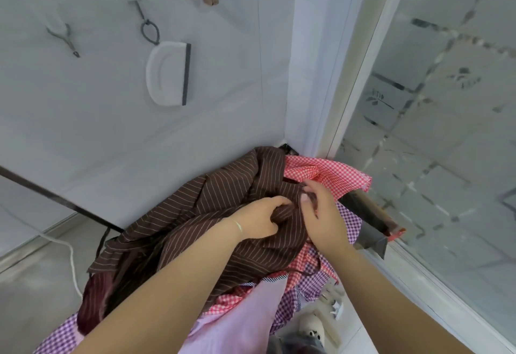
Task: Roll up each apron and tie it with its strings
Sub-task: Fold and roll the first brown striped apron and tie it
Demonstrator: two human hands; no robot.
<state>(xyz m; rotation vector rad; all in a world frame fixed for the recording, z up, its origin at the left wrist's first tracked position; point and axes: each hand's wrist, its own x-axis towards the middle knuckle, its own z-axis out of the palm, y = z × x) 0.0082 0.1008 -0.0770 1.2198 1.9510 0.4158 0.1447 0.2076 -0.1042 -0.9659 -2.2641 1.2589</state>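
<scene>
Pinching brown striped apron (212, 214) fabric in closed left hand (261, 221) grip, right hand (321, 211) fingers closed on same fold, red gingham apron (329, 174) far right

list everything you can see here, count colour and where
brown striped apron: 1, brown with thin pale stripes, top of the pile
red checked cloth: at least 1, red and white, under the brown one by the corner
purple checked cloth: at least 1, purple and white, low in the pile
pink cloth: 1, plain pink, nearest edge
squeegee: 1, white with dark blade, hung on the wall
nippers: 1, metal, on the wall, left
left hand: grip pinching the brown fabric
right hand: on the same fold
</scene>
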